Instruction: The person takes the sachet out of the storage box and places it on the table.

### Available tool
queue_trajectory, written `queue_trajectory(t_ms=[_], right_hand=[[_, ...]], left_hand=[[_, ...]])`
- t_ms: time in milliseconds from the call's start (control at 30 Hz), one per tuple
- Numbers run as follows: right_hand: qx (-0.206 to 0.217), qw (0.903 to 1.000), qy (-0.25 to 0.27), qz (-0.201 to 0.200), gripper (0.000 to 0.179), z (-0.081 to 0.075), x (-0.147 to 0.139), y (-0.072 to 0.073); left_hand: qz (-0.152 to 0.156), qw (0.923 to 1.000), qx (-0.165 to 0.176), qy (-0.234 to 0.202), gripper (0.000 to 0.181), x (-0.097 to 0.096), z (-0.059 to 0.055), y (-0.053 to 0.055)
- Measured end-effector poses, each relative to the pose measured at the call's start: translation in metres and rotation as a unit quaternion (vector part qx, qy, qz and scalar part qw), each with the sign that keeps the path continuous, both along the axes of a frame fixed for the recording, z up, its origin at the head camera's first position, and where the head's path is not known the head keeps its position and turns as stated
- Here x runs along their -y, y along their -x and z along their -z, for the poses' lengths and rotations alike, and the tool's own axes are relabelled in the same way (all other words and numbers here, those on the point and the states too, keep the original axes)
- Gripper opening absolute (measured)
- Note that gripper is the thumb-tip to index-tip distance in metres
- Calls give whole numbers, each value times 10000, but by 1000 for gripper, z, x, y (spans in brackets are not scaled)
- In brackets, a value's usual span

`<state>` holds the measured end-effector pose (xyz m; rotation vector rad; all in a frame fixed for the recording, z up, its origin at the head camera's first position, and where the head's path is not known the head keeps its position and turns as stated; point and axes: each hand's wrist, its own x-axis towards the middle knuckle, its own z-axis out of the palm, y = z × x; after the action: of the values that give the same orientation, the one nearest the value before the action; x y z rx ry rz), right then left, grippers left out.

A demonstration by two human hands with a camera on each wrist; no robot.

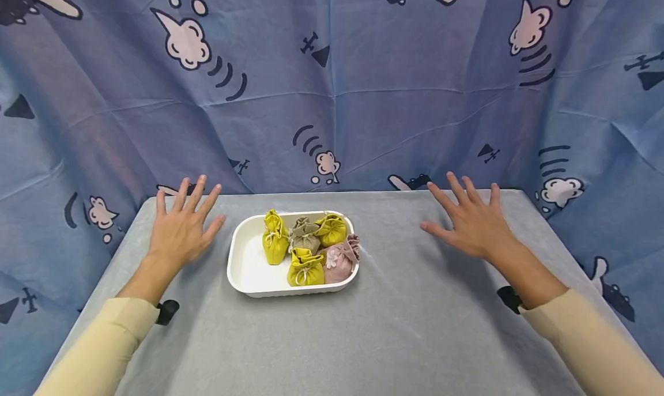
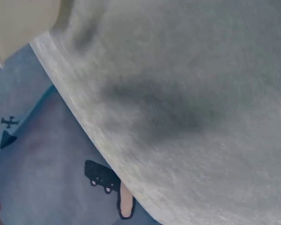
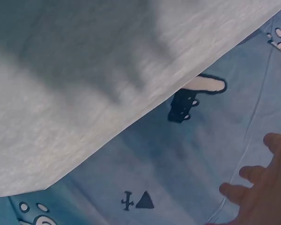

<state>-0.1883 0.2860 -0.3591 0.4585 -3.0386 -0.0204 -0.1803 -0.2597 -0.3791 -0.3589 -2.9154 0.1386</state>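
Note:
Fingers spread and palm down, my left hand [image 1: 178,229] hovers over the table's left side, holding nothing. My right hand [image 1: 473,223] is spread the same way over the right side, also holding nothing; its fingertips show in the right wrist view. Between them, nearer the left hand, a white tray [image 1: 244,272] carries small drawstring pouches. A yellow-green pouch [image 1: 275,243] stands near the middle, another yellow-green pouch [image 1: 306,271] sits in front, and a third yellow-green pouch [image 1: 332,230] lies at the back right. A grey-beige pouch [image 1: 304,236] is among them, beside a pink pouch [image 1: 339,262] with a flower.
A grey cloth covers the table [image 1: 384,332]. Behind and around it hangs a blue curtain [image 1: 394,119] with printed figures, close to the table's back edge. Black wrist bands [image 1: 167,312] show at the sleeve cuffs. The tray's left part shows bare white bottom.

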Motion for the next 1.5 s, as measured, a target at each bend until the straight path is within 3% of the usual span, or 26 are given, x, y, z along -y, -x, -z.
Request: queue_trajectory(t_ms=[267, 467, 633, 733, 867, 1000, 1267, 1500], right_hand=[[148, 9975, 445, -523, 97, 1, 17, -4], [110, 9940, 536, -946, 102, 0, 34, -10], [405, 9875, 997, -1155, 102, -1, 49, -13], [758, 9779, 1546, -1189, 101, -2, 56, -16], [1310, 9558, 2352, -1178, 98, -1, 65, -19], [1438, 9371, 2901, -1306, 91, 1, 72, -20], [1446, 9042, 3617, -1752, 81, 8, 81, -20], [1757, 8877, 3830, -1856, 77, 16, 92, -19]], left_hand=[[1020, 9932, 568, 14, 64, -9, 6, -4], [1536, 9849, 786, -150, 65, -11, 10, -6], [1751, 9793, 1002, -172, 67, -11, 15, -8], [1831, 9781, 974, -171, 67, -10, 19, -10], [2025, 9755, 826, -232, 68, -9, 24, -13], [2130, 9735, 769, -318, 68, -7, 29, -17], [2137, 9727, 838, -335, 70, -7, 34, -21], [2264, 9700, 749, -478, 69, -8, 39, -23]])
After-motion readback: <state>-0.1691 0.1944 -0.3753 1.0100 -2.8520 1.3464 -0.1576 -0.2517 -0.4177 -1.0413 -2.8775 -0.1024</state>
